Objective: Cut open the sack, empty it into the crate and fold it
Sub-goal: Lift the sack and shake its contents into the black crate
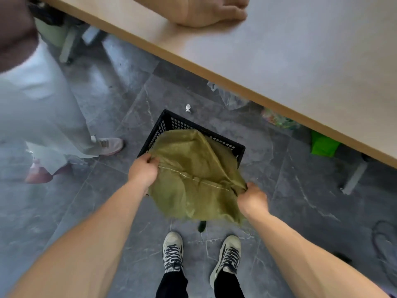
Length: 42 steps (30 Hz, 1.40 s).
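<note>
Fingers on both hands are clamped tight onto the olive-green woven sack (193,168), left hand (143,169) pinching the left end of its stitched seam and right hand (252,200) bunching up the right end, so the sack hangs slack between them. It's held right above the black plastic crate (171,122) sitting on the grey marble-look floor (290,201), covering most of the opening, so can't tell what's inside. Person's own sneakers (173,251) are just below. Someone else in pale trousers (43,117) stands off to the left, and another hand (211,10) rests on the light table (300,61) up top.
</note>
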Motion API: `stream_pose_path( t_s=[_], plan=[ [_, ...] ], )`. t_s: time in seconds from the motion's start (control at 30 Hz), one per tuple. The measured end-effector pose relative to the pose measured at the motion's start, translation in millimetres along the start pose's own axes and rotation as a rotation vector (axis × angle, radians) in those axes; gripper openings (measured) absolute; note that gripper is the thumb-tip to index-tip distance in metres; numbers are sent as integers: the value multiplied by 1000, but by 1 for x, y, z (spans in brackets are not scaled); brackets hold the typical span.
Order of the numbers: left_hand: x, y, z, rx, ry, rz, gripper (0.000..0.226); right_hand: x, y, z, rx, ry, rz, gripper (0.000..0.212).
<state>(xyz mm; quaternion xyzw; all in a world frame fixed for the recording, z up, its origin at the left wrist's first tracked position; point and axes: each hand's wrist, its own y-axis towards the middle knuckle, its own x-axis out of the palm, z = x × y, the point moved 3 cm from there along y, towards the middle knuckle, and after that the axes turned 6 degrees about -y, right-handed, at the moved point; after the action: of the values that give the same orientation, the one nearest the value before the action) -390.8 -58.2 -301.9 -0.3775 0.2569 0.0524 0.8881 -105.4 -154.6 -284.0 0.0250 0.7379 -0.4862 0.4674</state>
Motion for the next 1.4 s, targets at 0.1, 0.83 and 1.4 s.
stream_pose_path(
  t_s=[0.1,0.83,1.4],
  plan=[
    [-19,-16,32,48,-178,55,32,-25,-19,-13,-14,164,85,32],
    [-128,-128,121,77,-550,126,20,-188,-133,3,-156,296,277,28],
    [-145,-146,139,78,-749,94,22,-208,-136,-13,-141,432,382,33]
  ],
)
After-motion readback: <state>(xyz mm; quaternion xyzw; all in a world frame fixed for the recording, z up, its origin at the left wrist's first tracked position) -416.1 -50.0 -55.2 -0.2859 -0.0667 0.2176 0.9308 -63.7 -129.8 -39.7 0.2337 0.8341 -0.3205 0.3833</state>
